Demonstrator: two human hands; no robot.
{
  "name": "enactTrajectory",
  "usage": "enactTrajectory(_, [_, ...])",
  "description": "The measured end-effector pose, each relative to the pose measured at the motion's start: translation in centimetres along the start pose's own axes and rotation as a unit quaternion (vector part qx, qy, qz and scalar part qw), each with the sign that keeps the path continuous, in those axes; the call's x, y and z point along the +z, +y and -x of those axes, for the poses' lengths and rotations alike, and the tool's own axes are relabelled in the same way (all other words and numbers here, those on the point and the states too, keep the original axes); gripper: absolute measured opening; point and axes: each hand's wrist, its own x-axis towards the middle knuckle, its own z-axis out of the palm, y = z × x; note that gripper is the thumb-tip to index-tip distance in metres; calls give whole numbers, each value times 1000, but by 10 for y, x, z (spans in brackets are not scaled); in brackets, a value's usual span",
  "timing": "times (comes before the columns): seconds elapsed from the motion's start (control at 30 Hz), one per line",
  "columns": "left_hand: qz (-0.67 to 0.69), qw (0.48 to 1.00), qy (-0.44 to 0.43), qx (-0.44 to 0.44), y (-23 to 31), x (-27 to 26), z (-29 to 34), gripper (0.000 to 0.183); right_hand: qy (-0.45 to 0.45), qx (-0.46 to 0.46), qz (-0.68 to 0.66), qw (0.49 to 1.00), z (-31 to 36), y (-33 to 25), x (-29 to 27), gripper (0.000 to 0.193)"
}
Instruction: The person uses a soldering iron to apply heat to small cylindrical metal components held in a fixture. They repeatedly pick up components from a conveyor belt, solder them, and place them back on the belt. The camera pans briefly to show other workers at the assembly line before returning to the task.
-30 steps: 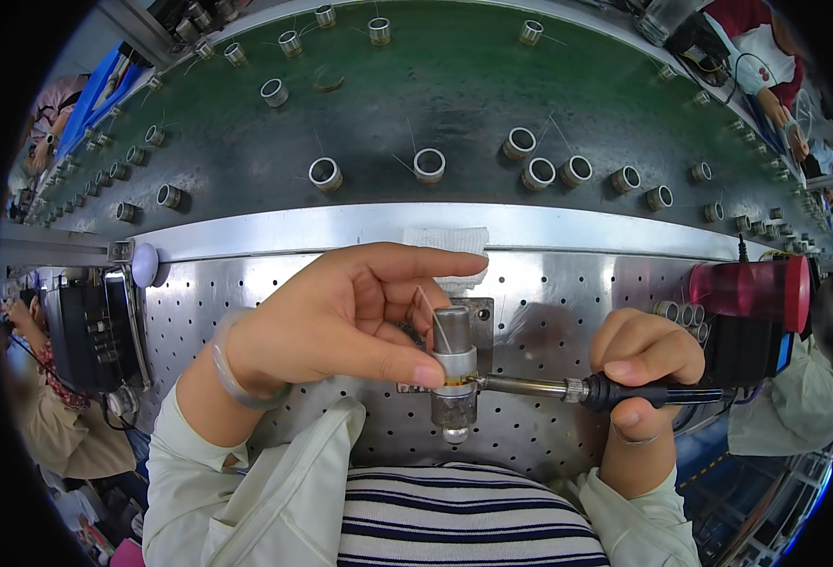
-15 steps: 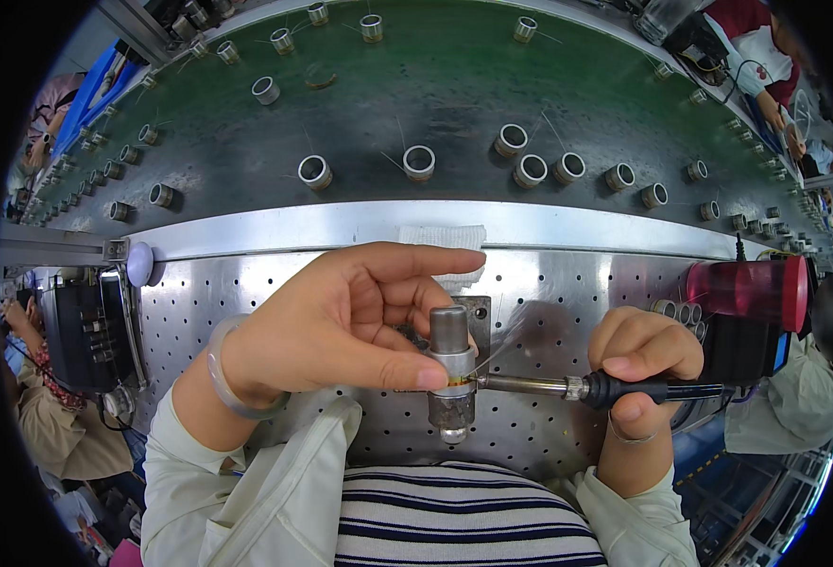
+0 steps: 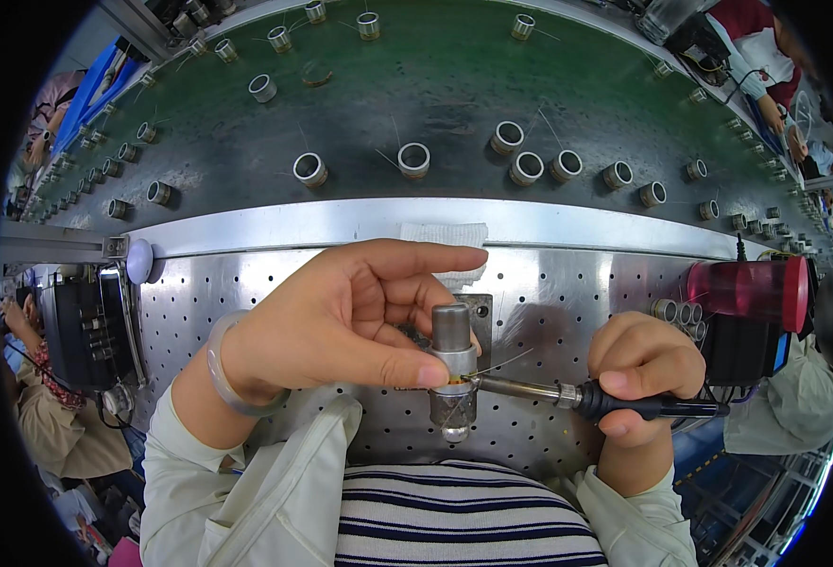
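Note:
My left hand (image 3: 360, 326) reaches over the perforated metal plate. Its thumb presses the side of a silver metal ring (image 3: 456, 361) that sits around an upright grey post (image 3: 451, 328). The index finger stretches out behind the post, while the other fingers curl behind the ring, partly hidden. In my right hand (image 3: 645, 369) is a soldering iron (image 3: 605, 401) with a black handle, gripped between thumb and fingers. Its tip meets the ring's lower edge beside my left thumb. A thin wire (image 3: 511, 363) sticks out to the right from that spot.
Beyond the plate runs a green conveyor belt (image 3: 388, 104) carrying several metal rings with thin wires. A folded white cloth (image 3: 445, 232) lies by the belt's metal rail. More rings (image 3: 686, 314) stand beside a pink container (image 3: 747, 291) at right. A black device (image 3: 81, 331) stands left.
The soldering iron's handle has tipped slightly down and my right fingers have shifted on it. The thin wire lies at a flatter angle. My left hand keeps its hold on the ring.

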Motion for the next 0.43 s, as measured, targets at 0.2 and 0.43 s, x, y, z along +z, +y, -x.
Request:
enactTrajectory(0.2, [-3,1000,-3,3,0,3,-1,81,1,-10,8,1000,0,-1,0,30])
enactTrajectory(0.43, [-5,1000,15,-1,1,8,-1,82,19,-8,-14,1000,3,1,-3,31])
